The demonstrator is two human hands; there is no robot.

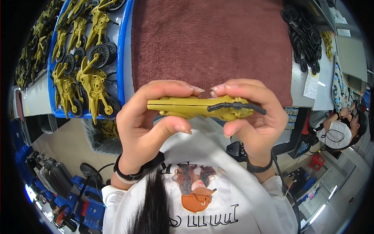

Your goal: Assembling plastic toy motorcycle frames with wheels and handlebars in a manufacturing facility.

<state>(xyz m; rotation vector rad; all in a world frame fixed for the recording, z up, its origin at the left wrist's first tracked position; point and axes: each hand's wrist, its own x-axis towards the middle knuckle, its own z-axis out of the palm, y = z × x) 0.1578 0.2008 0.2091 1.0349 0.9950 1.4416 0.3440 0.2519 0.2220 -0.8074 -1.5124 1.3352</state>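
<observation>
Between my two hands is a yellow-green toy motorcycle body [183, 107], seen from above and held level near my chest. Black handlebars [235, 106] cross its right end, and a narrow seam runs along its left part. My left hand [150, 111] pinches the left end between thumb and fingers. My right hand [255, 111] grips the end with the handlebars, fingers on the far side and thumb on the near side. The underside of the toy is hidden, so I cannot tell whether wheels are on it.
A brown towel [210, 43] covers the table ahead. To its left, a blue-rimmed tray [126, 46] holds several yellow toy motorcycles with black wheels [100, 55]. Black wheel parts [304, 39] are heaped at the right. Another person [337, 132] sits farther right.
</observation>
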